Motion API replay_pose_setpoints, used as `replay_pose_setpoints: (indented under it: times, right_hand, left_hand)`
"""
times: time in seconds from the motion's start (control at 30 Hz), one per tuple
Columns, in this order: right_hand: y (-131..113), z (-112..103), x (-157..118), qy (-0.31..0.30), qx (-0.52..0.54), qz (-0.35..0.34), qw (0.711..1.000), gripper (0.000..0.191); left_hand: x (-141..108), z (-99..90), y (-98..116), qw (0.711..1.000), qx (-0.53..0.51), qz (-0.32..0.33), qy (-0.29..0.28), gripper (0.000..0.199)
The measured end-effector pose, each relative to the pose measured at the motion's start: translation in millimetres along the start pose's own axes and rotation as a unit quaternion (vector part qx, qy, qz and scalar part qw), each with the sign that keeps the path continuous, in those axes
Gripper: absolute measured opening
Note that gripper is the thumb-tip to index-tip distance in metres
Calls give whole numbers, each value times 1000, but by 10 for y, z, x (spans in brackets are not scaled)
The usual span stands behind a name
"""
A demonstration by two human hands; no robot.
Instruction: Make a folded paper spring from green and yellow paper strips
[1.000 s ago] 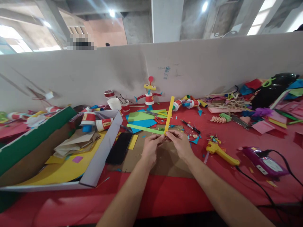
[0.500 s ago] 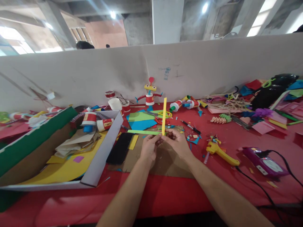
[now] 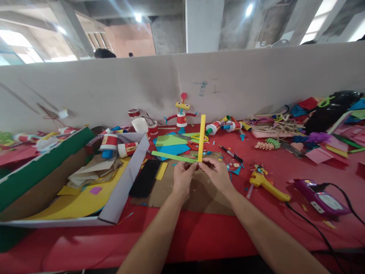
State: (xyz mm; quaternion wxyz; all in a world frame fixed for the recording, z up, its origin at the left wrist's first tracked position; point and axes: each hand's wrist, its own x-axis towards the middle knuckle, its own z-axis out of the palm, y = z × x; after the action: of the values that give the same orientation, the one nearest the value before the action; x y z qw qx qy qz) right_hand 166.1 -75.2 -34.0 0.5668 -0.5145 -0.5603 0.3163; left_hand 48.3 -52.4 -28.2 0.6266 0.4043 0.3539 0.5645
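– Left hand [image 3: 184,177] and right hand [image 3: 216,173]: what have they got?

– Both are pinched nearly closed, thumbs meeting fingertips, the left on the green strip [image 3: 172,156], the right on the yellow strip [image 3: 202,137]. The strips meet at a corner between the fingertips, above the cardboard [image 3: 205,199] on the red tabletop [image 3: 211,236].

– How should that fold be handled?

– I'd line up the edges, hold the corner square and press each crease firmly, without crushing the small green pleats [image 3: 195,155] just behind.

– Anything to read?

– Off to the right, the purple box [image 3: 321,198] bears a pale label, too small to make out. Farther back, the cup figure [image 3: 181,120] has a red band, no legible brand. Behind it, the wall [image 3: 128,83] carries scribbles [image 3: 202,87], also unreadable.
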Motion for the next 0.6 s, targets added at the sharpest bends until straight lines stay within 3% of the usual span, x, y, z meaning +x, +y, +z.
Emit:
replay_pose_setpoints:
  times: [0.2, 0.33, 0.43, 0.53, 0.6]
  right_hand:
    - [-29, -22, 12, 7, 26, 24, 999, 22]
    - [-36, -16, 20, 22, 65, 42, 997, 21]
    - [-37, -2, 19, 25, 96, 66, 993, 21]
    - [-39, 1, 16, 27, 98, 75, 992, 21]
    - [-40, -6, 18, 28, 80, 61, 995, 20]
  left_hand:
    - [-9, 0, -53, 997, 61, 41, 5, 26]
    - [-50, 29, -33, 999, 35, 20, -8, 21]
    - [-69, 47, -20, 1000, 15, -1, 14, 20]
    - [-70, 51, -18, 999, -13, -26, 37, 21]
    - [-64, 47, -17, 998, -42, -45, 23, 21]
